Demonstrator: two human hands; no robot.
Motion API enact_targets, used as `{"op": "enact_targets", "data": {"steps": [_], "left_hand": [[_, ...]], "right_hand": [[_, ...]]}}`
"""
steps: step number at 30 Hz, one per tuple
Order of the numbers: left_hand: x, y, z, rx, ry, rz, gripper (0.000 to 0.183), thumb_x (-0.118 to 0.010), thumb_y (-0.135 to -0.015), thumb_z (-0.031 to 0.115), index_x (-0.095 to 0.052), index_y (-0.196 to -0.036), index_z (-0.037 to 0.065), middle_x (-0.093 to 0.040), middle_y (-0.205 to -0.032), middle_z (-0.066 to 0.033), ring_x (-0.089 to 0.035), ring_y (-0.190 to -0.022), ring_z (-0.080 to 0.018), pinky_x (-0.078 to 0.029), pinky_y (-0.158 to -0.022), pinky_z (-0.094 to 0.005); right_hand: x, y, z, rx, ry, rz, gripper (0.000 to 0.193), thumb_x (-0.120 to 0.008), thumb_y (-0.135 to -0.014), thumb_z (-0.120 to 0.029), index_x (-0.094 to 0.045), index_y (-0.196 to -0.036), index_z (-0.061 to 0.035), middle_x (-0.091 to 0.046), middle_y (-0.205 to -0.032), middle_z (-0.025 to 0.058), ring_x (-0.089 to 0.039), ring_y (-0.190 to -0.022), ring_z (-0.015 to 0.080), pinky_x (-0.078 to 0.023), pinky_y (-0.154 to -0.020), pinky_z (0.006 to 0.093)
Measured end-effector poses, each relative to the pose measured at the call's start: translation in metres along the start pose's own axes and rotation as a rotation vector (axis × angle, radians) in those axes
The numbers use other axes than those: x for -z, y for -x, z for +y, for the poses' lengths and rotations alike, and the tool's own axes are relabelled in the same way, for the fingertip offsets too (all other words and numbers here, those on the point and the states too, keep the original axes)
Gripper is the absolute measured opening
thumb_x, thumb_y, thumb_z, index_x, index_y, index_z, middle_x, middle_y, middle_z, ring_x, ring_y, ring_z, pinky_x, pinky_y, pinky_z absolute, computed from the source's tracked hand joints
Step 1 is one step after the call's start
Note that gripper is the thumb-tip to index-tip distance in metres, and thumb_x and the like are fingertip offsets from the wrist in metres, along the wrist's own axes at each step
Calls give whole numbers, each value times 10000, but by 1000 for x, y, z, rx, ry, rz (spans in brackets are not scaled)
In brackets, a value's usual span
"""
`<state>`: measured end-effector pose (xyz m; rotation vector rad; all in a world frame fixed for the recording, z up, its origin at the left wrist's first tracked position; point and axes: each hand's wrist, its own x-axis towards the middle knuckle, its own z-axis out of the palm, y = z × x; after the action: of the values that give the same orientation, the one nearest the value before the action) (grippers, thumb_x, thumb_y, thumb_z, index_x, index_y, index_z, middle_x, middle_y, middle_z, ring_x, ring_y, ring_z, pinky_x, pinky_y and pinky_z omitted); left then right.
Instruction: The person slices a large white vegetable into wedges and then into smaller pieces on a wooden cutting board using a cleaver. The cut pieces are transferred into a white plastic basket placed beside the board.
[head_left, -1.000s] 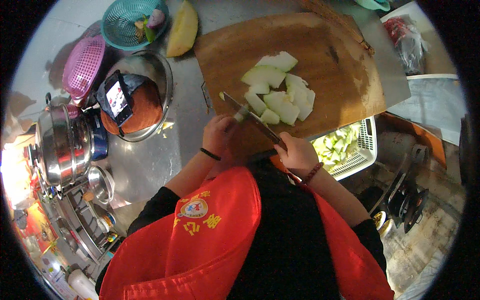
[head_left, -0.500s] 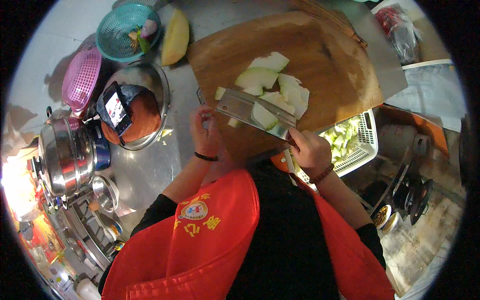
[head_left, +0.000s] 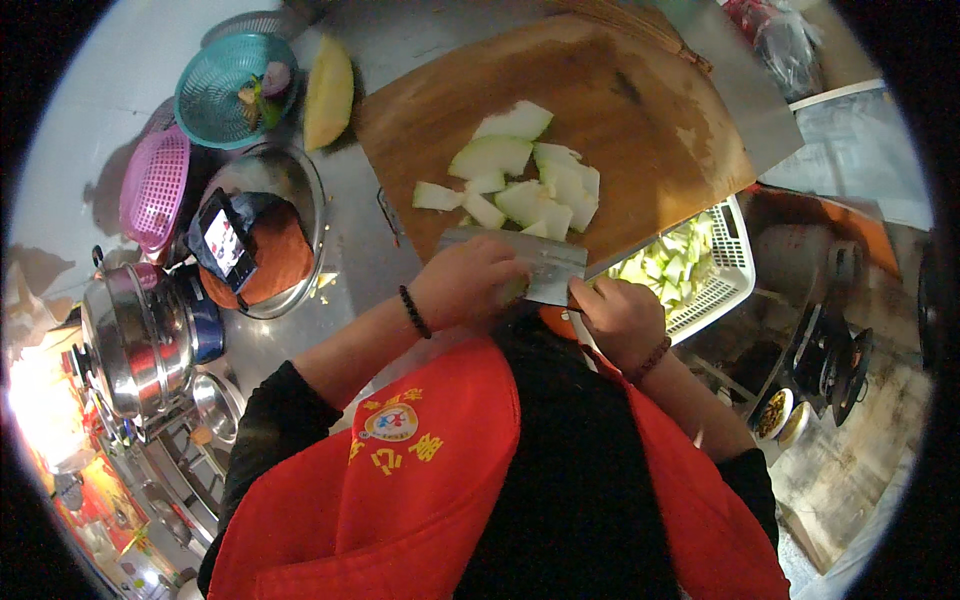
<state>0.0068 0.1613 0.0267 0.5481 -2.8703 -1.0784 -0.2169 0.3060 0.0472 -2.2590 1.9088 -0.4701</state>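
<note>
My right hand (head_left: 622, 318) grips the handle of a cleaver (head_left: 556, 268), whose broad blade lies flat and points left at the near edge of the wooden cutting board (head_left: 650, 130). Over the blade, my left hand (head_left: 470, 278) is closed, with a bit of pale green melon (head_left: 515, 289) showing at its fingertips. Most of that piece is hidden by the fingers. Just beyond the blade lie several flat white pieces of green-rimmed melon (head_left: 492, 156), some overlapping.
A white plastic basket (head_left: 740, 262) of cut melon stands below the board's right edge. At the far left are a melon wedge (head_left: 328, 92), a teal basket (head_left: 200, 100), a pink basket (head_left: 155, 190) and a phone (head_left: 224, 240) propped on a cloth. A steel pot (head_left: 135, 340) stands nearer.
My left hand has moved right onto the cleaver blade, closing where a melon piece lay. The cleaver has come nearer to me and turned more level. The melon pieces beyond it are uncovered.
</note>
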Motion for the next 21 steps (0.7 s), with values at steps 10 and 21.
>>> {"op": "enact_targets", "data": {"steps": [10,21], "left_hand": [[17,10,-63,220,271,142,230,-676,-857,143,-604,-1065,79,-576,-1188,-134,-543,-1121,-370,-443,-987,-406],[-14,-39,-83,52,-217,192,261,-663,-758,115,-613,-1012,73,-567,-1137,-155,-534,-1110,-342,-461,-958,-416]], "right_hand": [[9,63,25,-504,-216,88,217,-721,-826,-253,-680,-997,-127,-666,-768,106,-655,-699,317,-519,-618,402],[-19,87,26,-1010,-845,121,367,-749,-828,-177,-670,-1130,17,-705,-808,66,-626,-642,97,-510,-570,264]]}}
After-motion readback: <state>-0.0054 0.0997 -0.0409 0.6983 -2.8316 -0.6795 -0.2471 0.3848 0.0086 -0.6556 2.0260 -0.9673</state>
